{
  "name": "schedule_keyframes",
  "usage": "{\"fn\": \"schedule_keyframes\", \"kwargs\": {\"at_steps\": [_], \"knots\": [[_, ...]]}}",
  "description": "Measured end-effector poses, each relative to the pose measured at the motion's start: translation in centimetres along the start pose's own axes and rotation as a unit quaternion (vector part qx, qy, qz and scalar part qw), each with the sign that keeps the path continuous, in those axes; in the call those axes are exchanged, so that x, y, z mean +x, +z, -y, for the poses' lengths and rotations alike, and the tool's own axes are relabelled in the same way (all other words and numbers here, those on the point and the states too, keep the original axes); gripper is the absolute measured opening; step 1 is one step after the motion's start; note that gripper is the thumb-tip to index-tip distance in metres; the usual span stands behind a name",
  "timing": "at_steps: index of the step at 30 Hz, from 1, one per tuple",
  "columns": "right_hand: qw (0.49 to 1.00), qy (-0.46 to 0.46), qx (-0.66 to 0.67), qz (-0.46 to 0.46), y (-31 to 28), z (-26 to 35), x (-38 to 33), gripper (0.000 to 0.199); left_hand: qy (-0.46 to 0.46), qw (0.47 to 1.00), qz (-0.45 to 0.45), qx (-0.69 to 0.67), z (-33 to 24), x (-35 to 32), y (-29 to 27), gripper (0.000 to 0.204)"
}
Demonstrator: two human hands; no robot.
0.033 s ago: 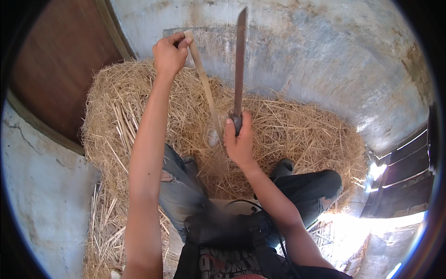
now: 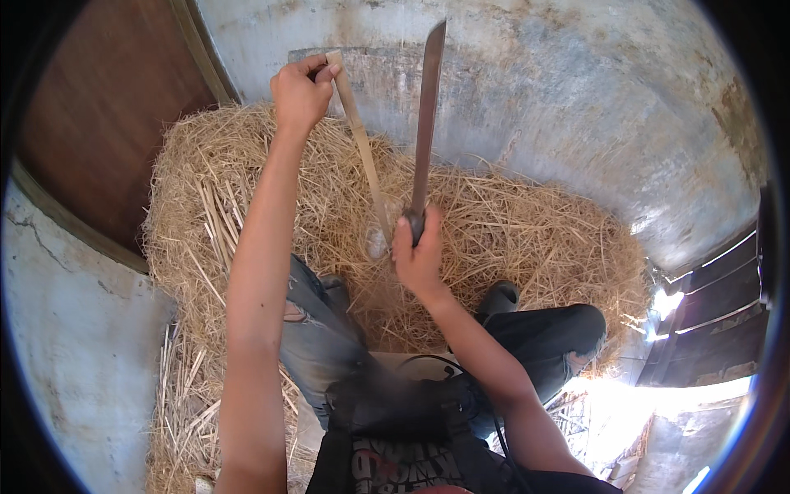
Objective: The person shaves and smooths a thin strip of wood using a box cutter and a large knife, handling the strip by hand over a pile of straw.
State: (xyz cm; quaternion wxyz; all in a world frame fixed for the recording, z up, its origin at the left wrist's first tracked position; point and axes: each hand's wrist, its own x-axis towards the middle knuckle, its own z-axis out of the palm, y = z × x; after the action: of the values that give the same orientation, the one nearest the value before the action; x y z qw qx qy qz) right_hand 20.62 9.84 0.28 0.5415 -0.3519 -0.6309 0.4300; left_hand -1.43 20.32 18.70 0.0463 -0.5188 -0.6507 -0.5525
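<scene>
My left hand (image 2: 302, 97), its arm stretched far forward, pinches the upper end of a flat, pale strip (image 2: 360, 136) that looks like split bamboo. The strip slants down toward my right hand (image 2: 418, 262), where its lower end is hidden beside the fingers. That right hand is wrapped round the dark handle of a machete (image 2: 427, 115). Its long brown blade points away from me, tip leaning slightly right, apart from the strip. A small whitish thing (image 2: 377, 244) lies in the straw by the strip's lower end; its kind is unclear.
A thick bed of straw (image 2: 527, 230) spreads under and before my bent legs. Several pale strips (image 2: 220, 218) lie on it at the left. A weathered wall (image 2: 559, 90) curves behind, with a brown door panel (image 2: 115, 107) far left and dark slats (image 2: 708, 305) at right.
My right hand has shifted slightly left and down, and the machete blade has tipped a little to the right. My left hand and the strip have hardly moved.
</scene>
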Motion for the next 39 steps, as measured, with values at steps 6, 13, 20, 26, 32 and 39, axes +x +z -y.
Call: {"fn": "schedule_keyframes", "kwargs": {"at_steps": [6,13,20,26,32,39], "knots": [[0.906,0.361,-0.132,0.175,-1.6,-16.3,-9.5,0.039,0.008,1.000,0.003,0.014,1.1,1.1,0.4,0.034],[0.863,0.484,-0.067,0.131,-2.4,-26.3,-14.6,0.036,0.002,0.999,-0.007,0.049,1.4,1.6,0.0,0.036],[0.756,0.583,0.296,-0.045,-0.7,-13.4,-5.3,0.019,-0.021,0.999,-0.025,0.017,2.8,1.6,-0.7,0.028],[0.944,0.296,0.143,-0.002,-2.8,-3.9,-0.3,0.023,-0.011,0.999,-0.007,0.052,3.4,1.7,-0.9,0.034],[0.991,-0.008,-0.121,-0.061,-1.4,-10.1,-4.1,0.024,-0.006,1.000,-0.002,0.026,2.3,1.0,-0.9,0.031],[0.856,0.435,-0.203,0.191,-4.3,-24.3,-12.5,0.032,-0.003,0.999,0.020,0.038,0.7,-0.3,-1.5,0.035]]}}
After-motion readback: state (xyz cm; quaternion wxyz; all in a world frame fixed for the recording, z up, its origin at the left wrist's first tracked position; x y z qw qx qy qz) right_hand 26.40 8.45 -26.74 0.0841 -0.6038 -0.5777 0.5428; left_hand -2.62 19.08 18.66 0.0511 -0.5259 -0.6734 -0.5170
